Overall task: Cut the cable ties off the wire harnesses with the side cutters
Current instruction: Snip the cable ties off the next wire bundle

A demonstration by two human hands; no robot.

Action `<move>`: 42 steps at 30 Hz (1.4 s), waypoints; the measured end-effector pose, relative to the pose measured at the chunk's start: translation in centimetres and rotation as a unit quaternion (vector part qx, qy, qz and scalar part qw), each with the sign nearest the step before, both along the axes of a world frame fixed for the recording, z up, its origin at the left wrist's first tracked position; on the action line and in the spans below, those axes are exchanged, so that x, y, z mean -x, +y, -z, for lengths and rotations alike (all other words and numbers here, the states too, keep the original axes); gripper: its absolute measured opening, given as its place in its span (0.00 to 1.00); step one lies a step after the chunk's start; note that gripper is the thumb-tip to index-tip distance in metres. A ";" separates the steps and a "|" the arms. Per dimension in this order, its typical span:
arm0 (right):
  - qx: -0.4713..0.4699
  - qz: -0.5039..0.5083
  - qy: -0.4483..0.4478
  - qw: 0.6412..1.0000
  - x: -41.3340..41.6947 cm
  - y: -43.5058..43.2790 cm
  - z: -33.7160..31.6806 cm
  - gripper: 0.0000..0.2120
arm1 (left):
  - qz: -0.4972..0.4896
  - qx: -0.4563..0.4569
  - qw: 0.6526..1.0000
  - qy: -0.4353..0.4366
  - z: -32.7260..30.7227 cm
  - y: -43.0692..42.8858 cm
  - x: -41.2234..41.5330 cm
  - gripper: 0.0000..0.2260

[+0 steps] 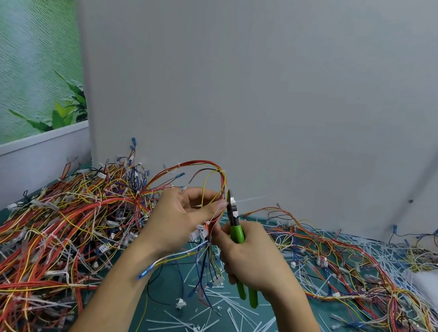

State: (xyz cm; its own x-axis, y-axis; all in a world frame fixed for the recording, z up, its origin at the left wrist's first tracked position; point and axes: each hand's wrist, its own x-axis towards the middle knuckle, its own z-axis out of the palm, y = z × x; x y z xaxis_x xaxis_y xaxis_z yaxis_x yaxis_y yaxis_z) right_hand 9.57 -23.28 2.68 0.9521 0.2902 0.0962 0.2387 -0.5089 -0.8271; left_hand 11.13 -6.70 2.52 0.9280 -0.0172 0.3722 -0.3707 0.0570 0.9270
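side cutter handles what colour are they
Bright green grips on the metal-nosed side cutters, held in the right hand; the head view shows them.

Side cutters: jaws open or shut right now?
Shut, it seems: on the side cutters the blades meet in one point, green handles close together in the right hand.

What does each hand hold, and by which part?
Left hand: wire harness, near its white connectors. Right hand: side cutters, by the green handles.
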 end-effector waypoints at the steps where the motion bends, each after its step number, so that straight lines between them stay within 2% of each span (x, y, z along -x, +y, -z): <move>1: -0.003 -0.006 0.002 1.000 0.0 0.0 0.0 0.26 | -0.001 0.000 1.000 0.000 0.0 0.0 0.0 0.05; 6: 0.010 -0.011 0.004 1.000 0.1 0.1 -0.2 0.26 | -0.001 0.000 1.000 0.006 0.0 0.0 0.0 0.05; 12: -0.013 -0.006 0.018 1.000 0.1 0.0 -0.1 0.21 | 0.003 0.004 1.000 -0.001 -0.2 0.0 0.0 0.07; 18: -0.024 -0.008 0.015 1.000 0.1 0.2 -0.2 0.24 | 0.007 0.011 1.000 -0.006 -0.3 0.0 0.2 0.12; 25: -0.022 -0.007 0.017 1.000 0.0 0.3 0.0 0.22 | 0.006 0.008 1.000 -0.006 -0.2 0.0 0.2 0.05; 30: -0.017 -0.001 0.021 1.000 -0.1 0.0 0.1 0.21 | 0.002 0.001 1.000 -0.006 -0.3 0.1 0.2 0.06; 38: 0.011 -0.015 0.004 1.000 -0.1 0.1 -0.1 0.24 | 0.001 0.006 1.000 0.000 -0.4 -0.2 0.4 0.05; 42: -0.017 -0.008 0.018 1.000 0.0 0.2 0.0 0.18 | 0.000 0.006 1.000 -0.003 -0.5 -0.1 0.4 0.06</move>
State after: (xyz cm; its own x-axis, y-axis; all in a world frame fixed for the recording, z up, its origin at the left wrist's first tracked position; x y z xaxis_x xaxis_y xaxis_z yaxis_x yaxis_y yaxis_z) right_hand 9.60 -23.10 2.67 0.9504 0.3027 0.0718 0.2163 -0.4772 -0.8518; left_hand 10.73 -6.79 2.98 0.9254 -0.0136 0.3787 -0.3770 0.0682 0.9237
